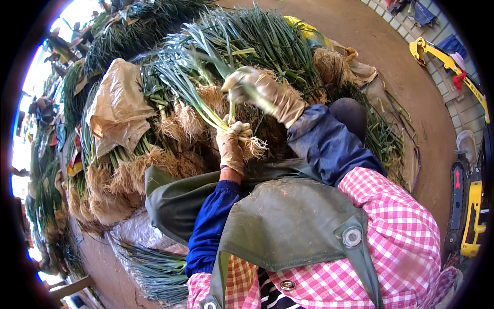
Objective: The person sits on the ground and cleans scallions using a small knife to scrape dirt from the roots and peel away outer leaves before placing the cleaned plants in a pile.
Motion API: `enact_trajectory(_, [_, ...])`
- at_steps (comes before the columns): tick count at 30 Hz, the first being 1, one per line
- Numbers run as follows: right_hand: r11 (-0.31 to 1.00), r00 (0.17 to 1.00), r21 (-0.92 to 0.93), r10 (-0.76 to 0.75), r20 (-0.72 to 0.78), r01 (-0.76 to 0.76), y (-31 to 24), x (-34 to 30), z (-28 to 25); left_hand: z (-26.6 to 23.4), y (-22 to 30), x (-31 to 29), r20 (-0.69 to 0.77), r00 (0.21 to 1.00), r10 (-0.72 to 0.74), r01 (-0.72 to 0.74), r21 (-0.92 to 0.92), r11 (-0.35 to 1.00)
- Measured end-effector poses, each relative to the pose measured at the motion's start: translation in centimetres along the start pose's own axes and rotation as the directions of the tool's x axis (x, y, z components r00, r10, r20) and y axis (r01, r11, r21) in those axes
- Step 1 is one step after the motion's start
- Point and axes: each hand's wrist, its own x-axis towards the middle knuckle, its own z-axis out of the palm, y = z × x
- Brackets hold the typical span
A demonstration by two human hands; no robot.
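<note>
My left hand (232, 144), in a pale work glove, is closed round the white lower stems of a few green onions (207, 109). Their leaves slant up and to the left, and their stringy roots (253, 148) stick out to the right of the fist. Above it, my gloved right hand (272, 95) is smeared by motion. A pale green onion stalk (256, 98) runs across its palm, with a blurred leaf pointing up and left; the fingers look curled round it. Just beyond both hands lies a big heap of green onions (257, 38), roots toward me.
Brown sheeting (118, 105) covers part of the heap at left, above more rooted bunches (110, 190). Loose green onions (157, 273) lie at lower left on pale plastic. On the right are leaf scraps (383, 136), brown floor (411, 98) and a yellow toy excavator (471, 221).
</note>
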Motion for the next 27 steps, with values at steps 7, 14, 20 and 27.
enact_trajectory(7, [0.912,0.869,-0.117,0.328,-0.371,-0.394,5.4,-1.4,-2.5,0.1,0.7,-0.7,-0.048,0.997,0.059,-0.056,0.053,0.997])
enact_trajectory(14, [0.736,0.733,-0.105,0.629,-0.259,-0.669,8.2,-0.7,0.8,-1.6,-0.3,-0.1,-0.052,0.992,0.112,-0.091,0.303,0.949])
enact_trajectory(20, [0.72,0.705,-0.013,0.675,-0.219,-0.694,8.8,-0.7,-1.9,0.4,0.3,-1.1,-0.074,0.991,0.111,-0.062,0.48,0.875])
enact_trajectory(27, [0.786,0.769,0.026,0.61,-0.192,-0.617,8.8,-1.0,-1.2,-0.5,0.6,-0.6,0.014,0.998,0.059,-0.061,0.235,0.97])
